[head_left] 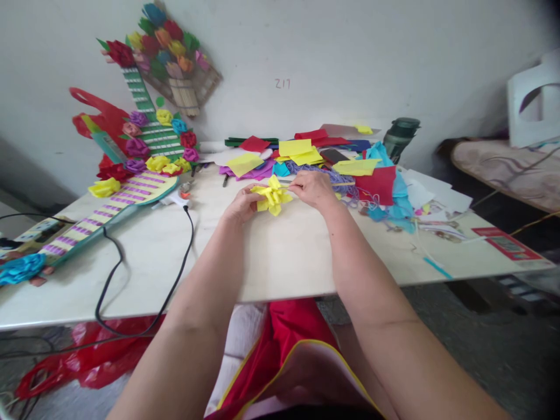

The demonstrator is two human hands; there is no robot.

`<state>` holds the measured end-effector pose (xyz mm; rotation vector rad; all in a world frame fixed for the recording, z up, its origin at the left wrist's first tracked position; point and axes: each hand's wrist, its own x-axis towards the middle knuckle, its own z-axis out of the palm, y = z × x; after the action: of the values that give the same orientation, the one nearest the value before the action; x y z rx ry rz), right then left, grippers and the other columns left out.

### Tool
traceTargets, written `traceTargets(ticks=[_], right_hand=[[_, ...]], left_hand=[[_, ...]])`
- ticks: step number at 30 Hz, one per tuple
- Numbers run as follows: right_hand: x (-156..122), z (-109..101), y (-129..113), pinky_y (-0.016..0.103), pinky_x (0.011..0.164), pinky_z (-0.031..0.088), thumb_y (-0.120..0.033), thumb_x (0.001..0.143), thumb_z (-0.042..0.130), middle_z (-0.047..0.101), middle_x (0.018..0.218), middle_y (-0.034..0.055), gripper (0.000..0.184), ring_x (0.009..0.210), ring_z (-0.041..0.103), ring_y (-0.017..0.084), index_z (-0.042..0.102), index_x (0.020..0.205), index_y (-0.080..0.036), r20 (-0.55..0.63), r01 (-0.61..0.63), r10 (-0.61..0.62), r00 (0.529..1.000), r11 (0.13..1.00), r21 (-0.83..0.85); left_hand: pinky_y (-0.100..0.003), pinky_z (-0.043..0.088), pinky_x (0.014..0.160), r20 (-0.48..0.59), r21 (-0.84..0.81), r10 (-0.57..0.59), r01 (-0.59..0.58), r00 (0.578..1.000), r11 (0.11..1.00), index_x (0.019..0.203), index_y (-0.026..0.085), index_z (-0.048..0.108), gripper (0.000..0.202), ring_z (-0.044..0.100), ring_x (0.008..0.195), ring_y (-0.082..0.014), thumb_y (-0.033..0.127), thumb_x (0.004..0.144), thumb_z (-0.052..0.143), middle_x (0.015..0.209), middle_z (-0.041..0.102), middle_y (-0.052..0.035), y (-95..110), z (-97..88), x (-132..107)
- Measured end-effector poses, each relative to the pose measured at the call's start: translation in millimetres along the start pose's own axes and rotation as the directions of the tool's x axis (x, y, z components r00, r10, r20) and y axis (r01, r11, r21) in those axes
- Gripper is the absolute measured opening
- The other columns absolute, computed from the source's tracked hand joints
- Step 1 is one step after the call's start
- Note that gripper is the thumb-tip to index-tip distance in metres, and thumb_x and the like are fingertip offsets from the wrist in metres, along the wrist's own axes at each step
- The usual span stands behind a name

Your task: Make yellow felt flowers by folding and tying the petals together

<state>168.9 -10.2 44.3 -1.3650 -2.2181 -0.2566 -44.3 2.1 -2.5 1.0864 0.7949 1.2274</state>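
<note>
Above the middle of the table, a yellow crepe-paper flower [274,197] with ruffled petals sits between my hands. My left hand [245,204] pinches its left edge with fingers and thumb. On the other side, my right hand [312,188] is closed on a thin stick [343,184], whose one end points at the flower and whose other end sticks out to the right. Whether the stick's tip touches the petals cannot be made out. Behind my right hand lie purple yarn [301,169] and yellow paper sheets [301,153].
A guitar-shaped craft piece [131,192] with paper flowers stands at the left. A black cable [190,233] loops over the table's front edge. Coloured paper, a dark bottle [400,139] and blue crepe paper [400,195] lie or stand at the back and right.
</note>
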Motion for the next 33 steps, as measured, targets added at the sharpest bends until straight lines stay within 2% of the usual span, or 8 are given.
traceTargets(ticks=[6,14,22,28,33], right_hand=[[0.2,-0.7,0.5,0.029,0.065,0.034,-0.031,0.088,0.058,0.076,0.098,0.0057,0.023,0.085,0.064,0.018,0.079,0.090,-0.022,0.010,0.000,0.000,1.000,1.000,0.016],[-0.2,0.9,1.3,0.029,0.066,0.034,-0.030,0.087,0.058,0.076,0.098,0.0056,0.022,0.086,0.064,0.018,0.079,0.090,-0.023,0.020,-0.013,0.013,1.000,1.000,0.008],[0.0,1.3,1.5,0.029,0.066,0.035,-0.029,0.088,0.058,0.076,0.098,0.0060,0.022,0.086,0.064,0.019,0.079,0.090,-0.022,0.017,-0.011,0.011,1.000,1.000,0.010],[-0.5,-0.5,-0.1,0.029,0.064,0.033,-0.030,0.088,0.058,0.076,0.097,0.0060,0.022,0.085,0.064,0.018,0.079,0.088,-0.022,0.011,-0.016,0.016,1.000,1.000,0.001],[-0.6,1.5,1.5,0.029,0.063,0.032,-0.031,0.088,0.058,0.076,0.096,0.0055,0.022,0.085,0.063,0.018,0.079,0.088,-0.022,0.005,-0.015,0.015,1.000,1.000,-0.002]], left_hand=[[-0.032,0.056,0.069,0.010,-0.008,-0.008,0.008,1.000,1.000,0.086,0.015,0.067,0.039,0.071,0.076,-0.0220,0.010,0.048,0.074,0.077,0.072,-0.0030,-0.8,-0.3,0.9],[-0.040,0.058,0.076,0.061,-0.046,-0.033,0.035,0.998,0.998,0.089,0.015,0.069,0.036,0.071,0.089,-0.0281,0.011,0.053,0.070,0.085,0.074,-0.0068,-1.1,-2.2,1.2],[-0.041,0.058,0.077,0.050,-0.065,-0.033,0.036,0.998,0.997,0.084,0.016,0.070,0.031,0.071,0.084,-0.0274,0.012,0.053,0.066,0.081,0.074,-0.0065,-3.7,-3.1,4.3],[-0.045,0.057,0.083,0.042,-0.106,-0.059,0.064,0.997,0.992,0.086,0.014,0.069,0.031,0.070,0.092,-0.0298,0.020,0.057,0.060,0.084,0.073,-0.0100,-6.0,-5.1,8.6],[-0.041,0.058,0.081,0.014,-0.134,-0.081,0.082,0.997,0.988,0.087,0.012,0.071,0.031,0.070,0.086,-0.0269,0.019,0.058,0.060,0.084,0.073,-0.0104,-6.3,-3.6,9.3]])
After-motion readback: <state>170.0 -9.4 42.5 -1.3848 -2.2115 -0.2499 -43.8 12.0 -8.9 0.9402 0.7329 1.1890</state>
